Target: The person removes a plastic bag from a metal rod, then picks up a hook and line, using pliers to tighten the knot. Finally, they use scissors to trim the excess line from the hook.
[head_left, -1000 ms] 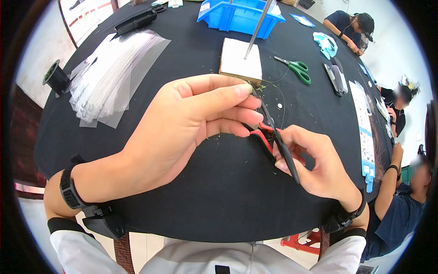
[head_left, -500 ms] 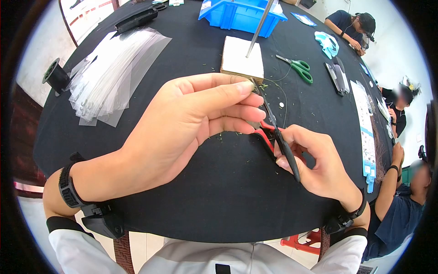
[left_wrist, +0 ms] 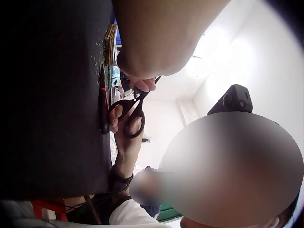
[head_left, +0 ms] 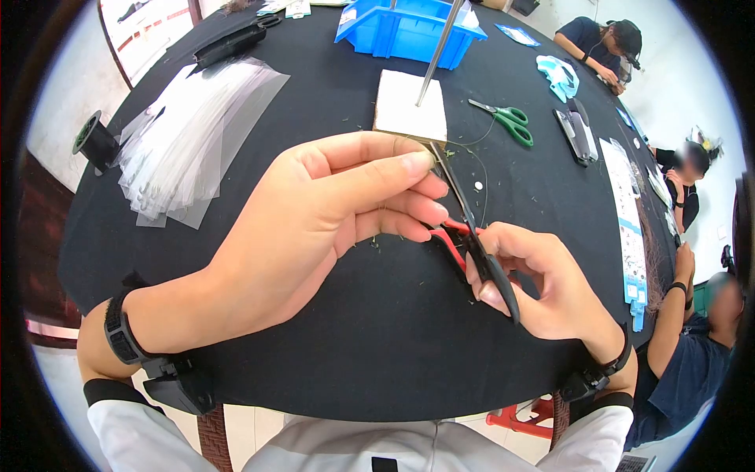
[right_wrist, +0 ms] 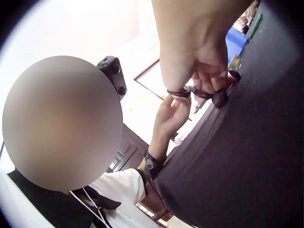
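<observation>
In the head view my left hand pinches something small and thin between thumb and index finger; fine line shows by the index finger, but I cannot tell what the pinched piece is. A pair of black-handled scissors is in my right hand, with thumb and fingers through the loops. Their narrow blades point up to the left thumb tip. Below the scissors on the table lies a red-and-black handled tool, partly covered by the hands. The left wrist view shows the scissors side-on.
A white-topped block with a metal rod stands ahead, before a blue bin. Green scissors, thin line and green clippings lie near it. Clear plastic sleeves and a spool are left. Other people sit along the right.
The head view has shifted slightly, so the table things sit a little lower. Both hands keep nearly the same pose, with the scissors still at the left fingertips.
</observation>
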Demonstrator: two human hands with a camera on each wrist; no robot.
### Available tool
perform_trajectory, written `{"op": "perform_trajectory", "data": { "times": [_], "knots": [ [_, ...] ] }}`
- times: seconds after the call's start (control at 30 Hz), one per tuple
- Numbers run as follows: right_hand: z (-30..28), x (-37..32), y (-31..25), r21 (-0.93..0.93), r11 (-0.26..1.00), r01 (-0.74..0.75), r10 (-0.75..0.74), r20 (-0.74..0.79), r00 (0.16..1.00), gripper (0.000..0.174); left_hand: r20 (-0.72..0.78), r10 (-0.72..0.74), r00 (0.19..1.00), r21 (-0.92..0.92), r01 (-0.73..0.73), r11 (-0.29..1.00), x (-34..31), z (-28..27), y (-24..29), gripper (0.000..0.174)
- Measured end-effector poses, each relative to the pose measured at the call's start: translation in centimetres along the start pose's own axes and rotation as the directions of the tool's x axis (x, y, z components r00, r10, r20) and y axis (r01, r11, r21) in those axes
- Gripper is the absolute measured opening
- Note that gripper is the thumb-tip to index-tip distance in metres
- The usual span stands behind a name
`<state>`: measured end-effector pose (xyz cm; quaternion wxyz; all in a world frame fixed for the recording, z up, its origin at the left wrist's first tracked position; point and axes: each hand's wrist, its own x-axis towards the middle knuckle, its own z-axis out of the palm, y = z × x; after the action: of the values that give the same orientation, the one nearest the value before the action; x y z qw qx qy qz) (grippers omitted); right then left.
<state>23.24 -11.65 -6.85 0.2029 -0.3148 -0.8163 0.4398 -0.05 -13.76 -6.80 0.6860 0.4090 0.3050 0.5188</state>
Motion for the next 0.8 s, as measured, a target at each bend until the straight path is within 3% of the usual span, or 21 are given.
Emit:
{"op": "perform_trajectory", "data": {
  "times": [0.2,0.3,0.4,0.5,0.7,0.8],
  "knots": [
    [-0.3,-0.1,-0.7,0.046,0.998,-0.032,0.030,0.035,0.999,0.019,-0.016,0.011,1.000,0.036,-0.011,0.999,-0.1,0.2,0.2,0.017],
    [-0.9,-0.2,-1.6,0.036,0.981,-0.189,0.184,0.113,0.976,0.016,-0.019,0.012,1.000,0.043,-0.011,0.999,-0.2,0.3,0.4,0.016],
    [-0.3,-0.2,-0.5,0.085,0.996,-0.026,0.025,0.009,1.000,0.024,-0.019,0.031,0.999,0.062,-0.030,0.998,-0.2,0.2,0.4,0.016],
    [-0.6,-0.2,-0.2,0.008,1.000,0.000,-0.001,0.013,1.000,0.025,-0.022,0.044,0.999,0.056,-0.042,0.998,-0.1,0.2,0.5,0.015],
    [-0.4,-0.2,-0.2,0.013,1.000,-0.004,0.003,0.029,1.000,0.020,-0.029,0.068,0.997,0.041,-0.067,0.997,-0.1,0.1,0.3,0.016],
    [-0.6,-0.3,-0.7,-0.013,0.996,-0.092,0.093,0.055,0.994,0.014,-0.032,0.068,0.997,0.040,-0.066,0.997,-0.1,0.3,0.4,0.016]
  ]
}}
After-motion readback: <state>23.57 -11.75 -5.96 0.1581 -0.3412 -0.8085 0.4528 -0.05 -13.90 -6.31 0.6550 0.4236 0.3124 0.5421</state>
